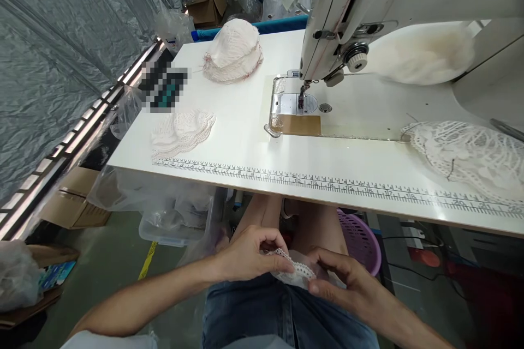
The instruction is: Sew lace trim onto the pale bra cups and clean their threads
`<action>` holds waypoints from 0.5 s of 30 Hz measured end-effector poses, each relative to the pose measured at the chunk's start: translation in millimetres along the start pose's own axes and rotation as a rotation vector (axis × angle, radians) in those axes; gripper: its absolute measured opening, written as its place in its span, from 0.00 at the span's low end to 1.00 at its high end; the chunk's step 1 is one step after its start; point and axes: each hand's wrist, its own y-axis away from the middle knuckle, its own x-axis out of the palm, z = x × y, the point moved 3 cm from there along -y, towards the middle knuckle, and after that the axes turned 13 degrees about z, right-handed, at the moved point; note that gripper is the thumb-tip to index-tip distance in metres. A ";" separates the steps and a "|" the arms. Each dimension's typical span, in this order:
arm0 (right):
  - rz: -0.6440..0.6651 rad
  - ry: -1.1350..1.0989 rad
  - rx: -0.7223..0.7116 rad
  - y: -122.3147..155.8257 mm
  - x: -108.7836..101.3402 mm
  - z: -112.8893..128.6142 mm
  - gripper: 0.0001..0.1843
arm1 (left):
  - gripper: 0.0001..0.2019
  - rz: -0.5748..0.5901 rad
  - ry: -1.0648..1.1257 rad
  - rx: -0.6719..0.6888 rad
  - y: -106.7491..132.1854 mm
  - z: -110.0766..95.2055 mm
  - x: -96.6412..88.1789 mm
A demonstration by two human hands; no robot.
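Observation:
Over my lap, both hands pinch a small white piece of lace-edged fabric (pixel 301 269). My left hand (pixel 257 253) grips its left end between thumb and fingers. At the right end, my right hand (pixel 341 278) holds the edge the same way, with the thumb toward me. A scalloped lace trim runs along the stretch between the two hands; the rest of the piece is partly hidden by my fingers. Above my hands is the front edge of the white sewing table (pixel 241 142), printed with a ruler scale.
A sewing machine (pixel 333 27) stands on the table, its needle over the metal plate. Stacked white cup-shaped pieces (pixel 234 50) sit at the back, lace pieces (pixel 184 133) at left and more lace (pixel 470 155) at right. Below are a plastic bin (pixel 176 229) and a purple basket (pixel 360 237).

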 end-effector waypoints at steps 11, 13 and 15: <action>0.015 -0.104 -0.024 -8.3 2.9 -0.8 0.17 | 0.26 0.110 0.019 -0.043 9.0 5.2 -6.7; 0.015 -0.094 -0.016 -7.4 2.0 -0.1 0.16 | 0.27 0.136 -0.045 -0.066 9.0 4.0 -8.4; 0.021 -0.081 -0.007 -6.6 1.0 0.0 0.16 | 0.25 0.135 -0.107 -0.074 8.2 2.2 -9.5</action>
